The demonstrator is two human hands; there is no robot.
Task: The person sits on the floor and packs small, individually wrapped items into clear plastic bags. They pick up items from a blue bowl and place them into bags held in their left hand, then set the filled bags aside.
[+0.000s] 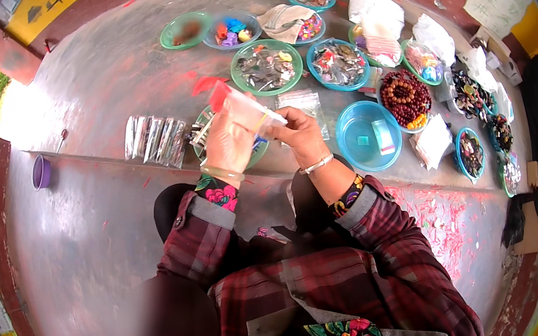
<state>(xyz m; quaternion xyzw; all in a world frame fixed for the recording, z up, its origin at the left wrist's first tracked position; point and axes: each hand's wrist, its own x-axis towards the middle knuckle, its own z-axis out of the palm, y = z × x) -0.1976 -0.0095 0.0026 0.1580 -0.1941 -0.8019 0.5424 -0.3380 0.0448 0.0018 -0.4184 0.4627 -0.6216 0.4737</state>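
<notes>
Both my hands are raised in front of me, over the near row of goods. A small see-through plastic bag (249, 110) with a red end is stretched between them. My left hand (223, 143) grips its left side, fingers closed round it. At its lower right edge my right hand (304, 137) pinches the plastic between thumb and fingers. Whether the bag holds anything cannot be made out. Under my left hand, partly hidden, is a green bowl (257, 156) of small items. Clear zip bags (304, 102) lie flat just beyond my right hand.
Left of my hands lies a row of filled clear packets (156, 141). A blue basin (365, 128) with a small packet stands to the right. Beyond are a green tray (266, 66), a blue tray (338, 64) and dark red beads (405, 99). A purple bucket (41, 172) stands far left.
</notes>
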